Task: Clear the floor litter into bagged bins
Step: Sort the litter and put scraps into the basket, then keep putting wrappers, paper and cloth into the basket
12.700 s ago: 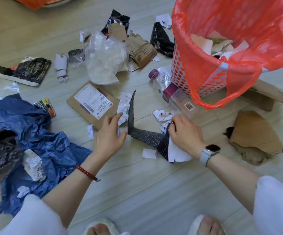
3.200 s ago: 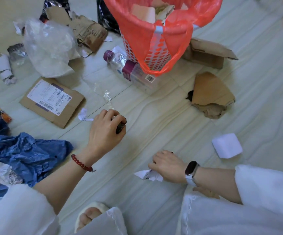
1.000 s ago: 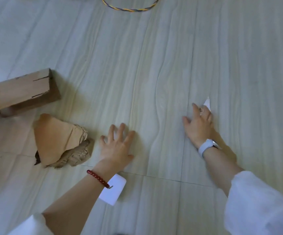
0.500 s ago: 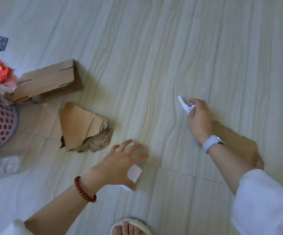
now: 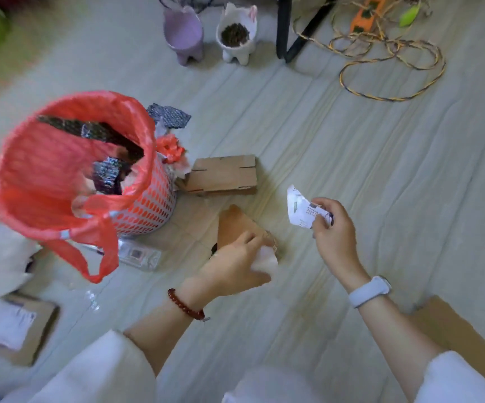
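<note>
A perforated bin lined with a red bag [image 5: 46,181] stands at the left with dark wrappers inside. My left hand [image 5: 235,264] is closed on a white paper scrap [image 5: 266,261], above a torn brown cardboard piece [image 5: 235,225]. To the right, my right hand [image 5: 332,231] is lifted off the floor and pinches a crumpled printed paper [image 5: 300,209]. Both hands are to the right of the bin.
A flat cardboard box [image 5: 223,175] lies beside the bin, a clear plastic bottle [image 5: 139,254] at its base. A labelled parcel [image 5: 11,327] sits at lower left, more cardboard [image 5: 462,335] at lower right. Two cat-shaped pots [image 5: 206,33] and a coiled cord [image 5: 386,56] are far.
My left hand has picked up the white scrap from the floor. My right hand has lifted its paper. The view has swung left, bringing the red-bagged bin into sight.
</note>
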Tool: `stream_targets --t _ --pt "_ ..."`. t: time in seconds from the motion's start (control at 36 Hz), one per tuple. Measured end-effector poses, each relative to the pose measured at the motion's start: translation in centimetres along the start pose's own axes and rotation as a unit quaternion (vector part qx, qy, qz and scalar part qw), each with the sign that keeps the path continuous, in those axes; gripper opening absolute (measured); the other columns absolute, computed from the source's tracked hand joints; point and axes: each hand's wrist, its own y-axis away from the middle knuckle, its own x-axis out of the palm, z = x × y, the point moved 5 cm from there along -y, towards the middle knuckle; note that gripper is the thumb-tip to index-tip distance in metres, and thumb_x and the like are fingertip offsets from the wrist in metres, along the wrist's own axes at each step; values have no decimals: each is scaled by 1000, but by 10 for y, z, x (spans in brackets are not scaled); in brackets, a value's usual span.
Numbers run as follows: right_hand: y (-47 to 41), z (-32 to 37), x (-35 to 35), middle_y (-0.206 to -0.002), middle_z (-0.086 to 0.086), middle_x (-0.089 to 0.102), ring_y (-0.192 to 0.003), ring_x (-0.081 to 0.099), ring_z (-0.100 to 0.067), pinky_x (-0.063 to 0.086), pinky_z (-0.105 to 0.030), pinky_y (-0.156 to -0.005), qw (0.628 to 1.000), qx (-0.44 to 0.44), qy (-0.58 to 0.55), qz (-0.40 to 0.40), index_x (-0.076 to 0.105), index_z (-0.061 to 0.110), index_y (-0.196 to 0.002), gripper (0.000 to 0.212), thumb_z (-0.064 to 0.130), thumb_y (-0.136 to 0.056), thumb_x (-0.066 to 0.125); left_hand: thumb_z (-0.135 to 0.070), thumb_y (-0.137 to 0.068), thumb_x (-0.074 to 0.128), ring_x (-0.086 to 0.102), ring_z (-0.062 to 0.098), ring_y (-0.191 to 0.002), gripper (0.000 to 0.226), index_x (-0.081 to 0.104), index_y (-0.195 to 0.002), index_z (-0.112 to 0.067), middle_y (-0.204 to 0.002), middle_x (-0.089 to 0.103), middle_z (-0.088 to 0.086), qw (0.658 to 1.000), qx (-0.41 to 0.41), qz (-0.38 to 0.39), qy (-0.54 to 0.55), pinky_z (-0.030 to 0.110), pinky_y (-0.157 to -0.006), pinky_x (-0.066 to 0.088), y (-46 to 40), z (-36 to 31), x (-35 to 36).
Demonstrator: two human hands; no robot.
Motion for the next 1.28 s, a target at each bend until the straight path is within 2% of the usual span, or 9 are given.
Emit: stream_targets --t 0.14,0.33,0.44,0.58,0.69,0.81,0.86,1.06,1.28 --pt "-16 111 34 -113 -5 59 -104 57 -22 51 -41 -87 996 -63 -39 39 57 11 -114 28 3 -89 47 -40 -75 68 49 12 -103 61 48 -129 -20 -112 46 -4 978 -29 -195 64 22 -84 37 50 7 -133" --pt "-8 244 128 -106 -9 62 -95 59 -23 51 -41 -86 969 -206 -68 118 60 14 -105 23 2 -88 50 -35 -81 66 44 5 -104 49 52 -126 -21 -114 46 -7 884 -132 -442 76 13 -82 28 138 81 -241" --pt "4 265 198 -120 -9 59 -109 53 -17 34 -16 -89 951 -229 25 204 59 8 -116 30 4 -88 50 -33 -88 60 41 18 -122 49 46 -132 -18 -131 46 3 878 -206 -430 36 21 -90 29 156 140 -238" --pt "11 237 234 -121 -11 58 -118 47 -27 26 -23 -98 941 -239 163 174 61 8 -116 32 18 -87 52 -39 -86 58 19 28 -137 58 39 -139 -24 -149 27 6 875 -298 -380 -25 48 -108 24 173 195 -212" --pt "1 201 231 -128 -19 48 -123 38 -34 29 -35 -98 969 -107 197 105 42 4 -129 50 19 -84 58 -27 -84 61 14 31 -140 73 23 -145 -15 -152 15 13 845 -346 -400 77 47 -108 23 187 239 -193" --pt "4 189 248 -106 -16 52 -94 52 -31 36 -27 -72 980 34 121 157 30 -3 -129 44 2 -88 46 -4 -81 54 55 25 -92 51 35 -128 -5 -105 56 12 795 -302 -433 300 36 -76 47 179 265 -186" --pt "3 185 254 -98 -13 50 -85 50 -28 35 -28 -71 984 37 126 123 29 -2 -131 45 -1 -87 41 0 -80 48 52 22 -70 36 41 -115 -5 -84 56 8 789 -291 -439 315 31 -60 42 174 270 -187" --pt "-5 236 257 -101 -16 62 -95 57 -37 42 -35 -76 979 -18 201 14 51 6 -114 36 16 -80 47 -8 -81 51 52 11 -66 28 46 -107 -17 -74 52 -7 798 -225 -459 319 19 -49 33 185 292 -244" --pt "-5 376 301 -73 -13 57 -69 56 -30 50 -42 -65 996 -82 30 -30 54 5 -81 7 9 -80 48 -16 -85 55 59 16 -89 32 51 -116 -24 -97 59 -6 762 -97 -502 397 31 -74 49 233 322 -378"
